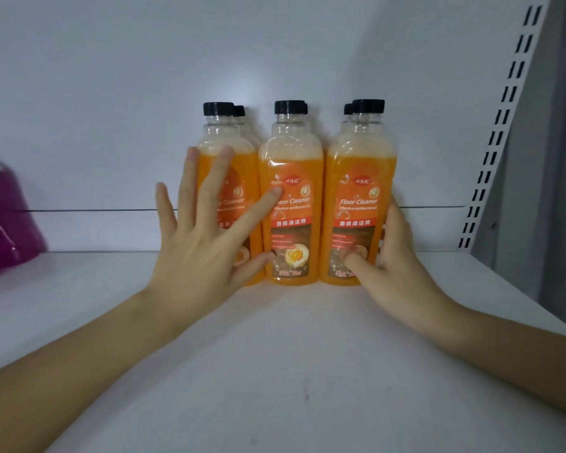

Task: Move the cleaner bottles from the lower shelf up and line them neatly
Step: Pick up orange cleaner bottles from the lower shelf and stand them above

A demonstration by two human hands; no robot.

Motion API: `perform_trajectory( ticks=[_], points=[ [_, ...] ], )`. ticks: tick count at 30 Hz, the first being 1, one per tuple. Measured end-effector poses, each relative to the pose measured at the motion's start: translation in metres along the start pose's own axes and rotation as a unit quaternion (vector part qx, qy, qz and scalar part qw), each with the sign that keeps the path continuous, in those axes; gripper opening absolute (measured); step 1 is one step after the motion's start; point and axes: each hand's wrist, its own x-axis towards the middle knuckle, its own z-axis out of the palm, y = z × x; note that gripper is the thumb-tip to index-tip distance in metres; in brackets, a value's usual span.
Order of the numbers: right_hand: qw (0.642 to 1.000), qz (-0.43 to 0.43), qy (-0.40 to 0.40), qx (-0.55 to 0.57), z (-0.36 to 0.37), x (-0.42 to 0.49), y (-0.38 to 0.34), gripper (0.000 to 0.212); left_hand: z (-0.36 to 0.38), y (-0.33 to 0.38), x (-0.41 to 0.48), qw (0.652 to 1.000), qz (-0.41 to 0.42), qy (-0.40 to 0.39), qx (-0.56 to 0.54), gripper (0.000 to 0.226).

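Over the shelf I am pressing my spread left hand on bottles, right hand gripping end bottle; lining seems nearly done.

This looks like a shop: a white metal shelf, a slotted upright to the right of the right grip, identical orange floor cleaner bottles stocked two deep at both grips, and a purple jug left of the left grip.
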Motion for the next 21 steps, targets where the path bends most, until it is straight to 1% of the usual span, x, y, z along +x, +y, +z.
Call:
perform_trajectory(
  ticks=[2, 3, 6, 10, 14, 17, 19, 21],
  points=[
    [1.0, -0.01, -0.012, 0.01, -0.001, 0.001, 0.002, 0.082, -0.001, -0.003, 0.0, 0.998, -0.041, -0.029, -0.035, 0.074],
    [1.0, -0.016, -0.013, 0.015, -0.002, 0.001, 0.002, 0.08, 0.001, -0.004, 0.0, 0.997, -0.047, -0.038, -0.058, 0.077],
    [0.999, -0.038, -0.012, 0.026, -0.003, 0.003, 0.0, 0.069, 0.008, -0.004, -0.002, 0.99, -0.029, -0.035, -0.137, 0.082],
    [0.998, -0.048, -0.022, 0.037, -0.006, 0.005, -0.001, 0.068, 0.012, -0.001, -0.002, 0.983, -0.027, -0.024, -0.179, 0.083],
    [0.998, -0.053, -0.024, 0.031, -0.007, 0.007, 0.0, 0.066, 0.014, -0.001, 0.0, 0.983, -0.02, -0.032, -0.181, 0.082],
    [0.998, -0.045, -0.029, 0.022, -0.007, 0.007, 0.002, 0.069, 0.013, -0.001, 0.0, 0.985, -0.029, -0.038, -0.168, 0.083],
    [0.999, -0.047, -0.026, 0.01, -0.007, 0.006, 0.001, 0.07, 0.01, 0.001, 0.0, 0.992, -0.042, -0.035, -0.112, 0.086],
    [0.998, -0.055, -0.025, 0.004, -0.008, 0.005, -0.001, 0.066, 0.006, 0.003, 0.002, 0.998, -0.043, -0.029, -0.044, 0.088]
  ],
)
